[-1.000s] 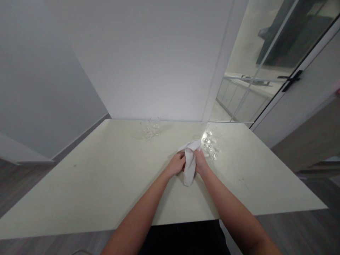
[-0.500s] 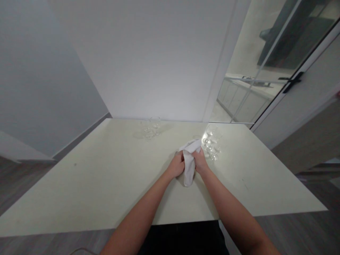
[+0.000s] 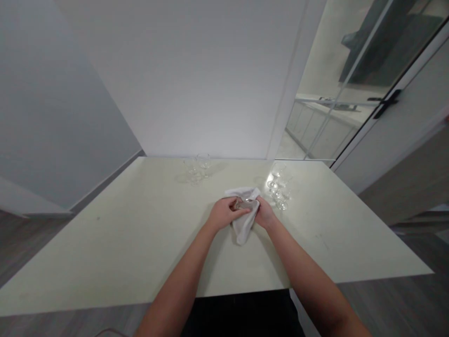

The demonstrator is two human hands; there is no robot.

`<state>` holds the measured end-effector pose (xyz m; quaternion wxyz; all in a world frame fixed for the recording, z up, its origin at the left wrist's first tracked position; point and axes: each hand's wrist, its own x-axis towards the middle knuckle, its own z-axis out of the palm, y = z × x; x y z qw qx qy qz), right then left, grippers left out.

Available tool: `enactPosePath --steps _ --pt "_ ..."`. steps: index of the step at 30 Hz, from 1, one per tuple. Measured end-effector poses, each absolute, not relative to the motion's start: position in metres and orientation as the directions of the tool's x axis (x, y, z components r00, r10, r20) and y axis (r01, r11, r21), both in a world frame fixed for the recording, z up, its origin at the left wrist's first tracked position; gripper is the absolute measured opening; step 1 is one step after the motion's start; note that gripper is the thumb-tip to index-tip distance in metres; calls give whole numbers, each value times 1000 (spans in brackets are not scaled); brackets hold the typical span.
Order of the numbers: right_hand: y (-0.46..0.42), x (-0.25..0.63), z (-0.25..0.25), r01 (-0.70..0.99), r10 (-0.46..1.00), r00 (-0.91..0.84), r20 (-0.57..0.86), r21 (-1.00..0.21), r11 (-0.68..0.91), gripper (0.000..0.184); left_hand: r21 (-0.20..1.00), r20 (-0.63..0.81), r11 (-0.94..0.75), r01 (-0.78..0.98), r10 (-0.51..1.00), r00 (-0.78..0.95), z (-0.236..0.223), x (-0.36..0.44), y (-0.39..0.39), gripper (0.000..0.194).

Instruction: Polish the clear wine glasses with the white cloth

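Both my hands meet above the middle of the pale table. My left hand is closed around a clear glass, of which only a small part shows between my hands. My right hand grips a white cloth that wraps around the glass and hangs down below it. The rest of the glass is hidden by the cloth and my fingers.
Several clear stemmed glasses stand just right of my hands. Two more glasses stand at the table's far edge by the white wall. A glass door with a black handle is at the right.
My hands have shifted slightly left and away from me. The cloth has been turned, and part of the glass now shows between my hands.
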<state>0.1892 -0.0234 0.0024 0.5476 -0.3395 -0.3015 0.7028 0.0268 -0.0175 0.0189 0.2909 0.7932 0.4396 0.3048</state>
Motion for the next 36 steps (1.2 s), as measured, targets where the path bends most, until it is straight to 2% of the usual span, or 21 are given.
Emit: enactPosePath --steps 2,6,9,12,15,19,24,26,28,31,33,36 --pt "-22 188 -3 -488 988 -103 -117 -859 -153 24 566 298 -519 640 853 428 18 23 -16 50" --pt "-21 190 -12 -276 998 -67 22 -961 2 34 303 405 -626 719 767 497 13 19 -13 46" --pt "-19 195 -15 -95 987 -77 138 -987 130 36 166 437 -675 719 704 560 11 19 -14 47" --pt "-16 200 -17 -9 985 -63 163 -987 163 26 77 466 -724 686 634 617 14 20 -17 47" --pt "-16 200 -18 -19 986 -48 158 -987 158 20 41 513 -745 666 587 626 19 22 -21 54" --pt "-18 194 -17 -28 986 -66 150 -989 149 24 56 556 -742 668 579 597 22 22 -21 60" --pt "-20 195 -17 64 987 -92 128 -989 134 30 63 499 -731 680 613 613 22 18 -18 66" --pt "-20 200 -18 163 974 -152 169 -967 193 24 66 428 -726 684 640 638 21 16 -18 63" --pt "-21 206 -19 338 956 -195 217 -900 274 13 65 356 -710 701 673 649 18 15 -19 60" --pt "-20 211 -19 519 945 -185 271 -789 328 4 54 365 -698 714 679 637 16 17 -21 58" --pt "-20 209 -18 475 940 -147 308 -812 341 9 51 464 -702 711 647 605 17 21 -23 58" --pt "-20 201 -16 296 942 -92 321 -895 334 16 52 577 -670 741 625 525 21 29 -25 53"
